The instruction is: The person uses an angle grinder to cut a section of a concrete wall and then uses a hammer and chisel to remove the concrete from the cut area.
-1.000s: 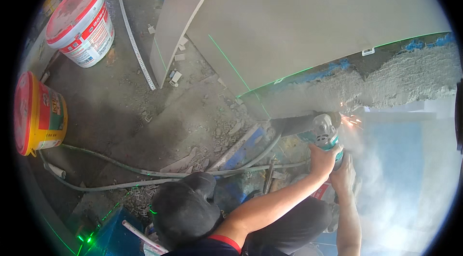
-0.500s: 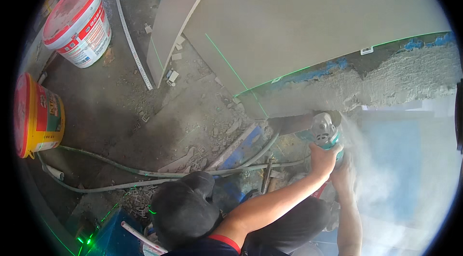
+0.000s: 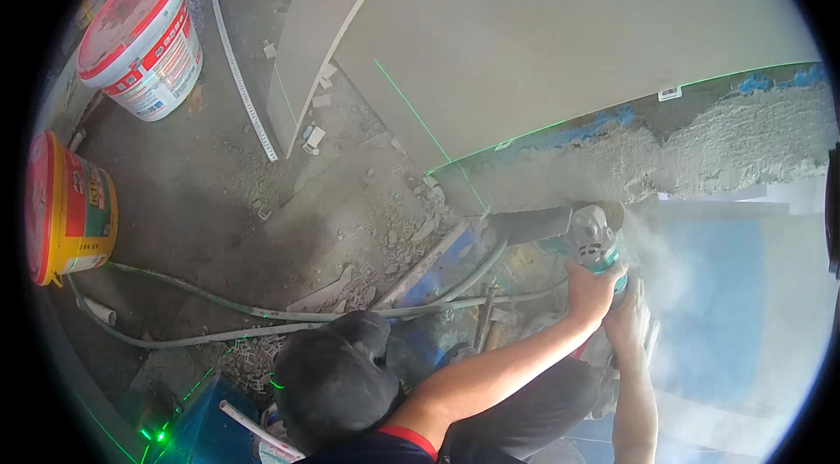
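- The left hand (image 3: 591, 291) is wrapped tight round the body of an angle grinder (image 3: 588, 241), fingers closed over the teal casing.
- The right hand (image 3: 628, 324) sits just beside and below the left one, up against the underside of the tool; dust and the other hand hide its fingers, so I cannot tell how far it is closed or whether it really grips.
- The grinder is at the lower edge of the wall, its head pressed to the rough grey mortar band (image 3: 700, 149) under the big pale wall tile (image 3: 560, 35).
- A cloud of fine dust (image 3: 674, 263) drifts off to the right of the tool.
- A green laser line (image 3: 429, 136) runs across the tile and along its bottom edge.
- A grey hose (image 3: 262, 313) snakes over the gritty floor towards the tool.
- Well apart on the left stand two lidded buckets: a white bucket (image 3: 144, 44) with a red lid, and a yellow bucket (image 3: 74, 210) lying closer to the rim of the view.
- A dark cap (image 3: 337, 372) is at the bottom, near the person's forearms.
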{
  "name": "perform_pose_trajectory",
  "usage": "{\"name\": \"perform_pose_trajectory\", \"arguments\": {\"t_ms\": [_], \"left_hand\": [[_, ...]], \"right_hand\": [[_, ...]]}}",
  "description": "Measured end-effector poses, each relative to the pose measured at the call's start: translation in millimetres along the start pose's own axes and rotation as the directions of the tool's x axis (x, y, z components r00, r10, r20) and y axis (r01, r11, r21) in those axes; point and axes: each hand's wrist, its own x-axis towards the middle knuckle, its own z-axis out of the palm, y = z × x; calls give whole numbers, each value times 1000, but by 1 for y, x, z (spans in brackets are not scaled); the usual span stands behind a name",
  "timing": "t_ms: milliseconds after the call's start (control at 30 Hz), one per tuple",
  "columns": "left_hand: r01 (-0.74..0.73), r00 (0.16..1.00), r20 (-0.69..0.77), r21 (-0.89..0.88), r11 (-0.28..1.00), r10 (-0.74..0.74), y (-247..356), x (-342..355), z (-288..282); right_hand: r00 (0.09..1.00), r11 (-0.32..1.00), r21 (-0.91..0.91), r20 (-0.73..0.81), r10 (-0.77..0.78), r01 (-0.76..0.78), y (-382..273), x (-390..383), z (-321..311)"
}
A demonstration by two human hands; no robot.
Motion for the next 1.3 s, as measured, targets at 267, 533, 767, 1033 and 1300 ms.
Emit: {"name": "perform_pose_trajectory", "arguments": {"t_ms": [267, 533, 767, 1033, 1300], "left_hand": [[-26, 999, 32, -60, 998, 28, -1, -1, 0], [-66, 997, 24, -73, 995, 68, 7, -9, 3], [-1, 997, 71, -96, 995, 8, 0, -6, 2], [2, 999, 38, -146, 989, 4, 11, -16, 7], [-26, 999, 22, -25, 999, 26, 7, -14, 10]], "right_hand": [[1000, 1000, 17, -22, -13, 14, -5, -2, -6], [994, 995, 34, -59, -93, 95, 3, -4, -6], [995, 995, 39, -54, -88, 90, 9, -5, -4], [987, 990, 42, -96, -127, 131, 7, -7, -11], [991, 992, 54, -84, -108, 113, 12, -8, -12]]}}
